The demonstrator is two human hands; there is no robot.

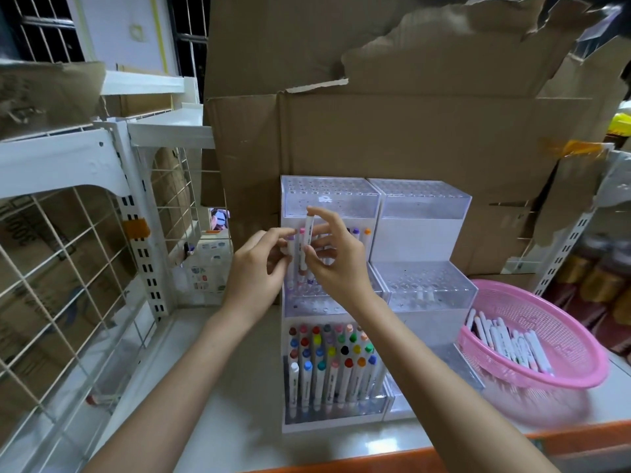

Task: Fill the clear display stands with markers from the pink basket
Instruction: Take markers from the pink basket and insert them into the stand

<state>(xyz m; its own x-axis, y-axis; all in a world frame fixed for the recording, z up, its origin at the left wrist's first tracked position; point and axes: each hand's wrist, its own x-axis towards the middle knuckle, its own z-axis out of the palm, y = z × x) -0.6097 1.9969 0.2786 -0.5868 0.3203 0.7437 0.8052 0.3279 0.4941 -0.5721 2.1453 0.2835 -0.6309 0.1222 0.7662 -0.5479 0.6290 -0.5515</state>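
Note:
Two clear tiered display stands sit side by side on the shelf: the left stand and the right stand. The left stand's bottom tier is packed with several colour-capped markers. Its middle tier holds a few more. My right hand pinches an upright white marker over that middle tier. My left hand holds other markers beside it, at least two, fingertips close to the right hand's. The pink basket lies at the right with several white markers inside.
Large cardboard boxes stand right behind the stands. A white wire-grid rack closes off the left side. The shelf has an orange front edge. Bottles fill the neighbouring shelf at far right.

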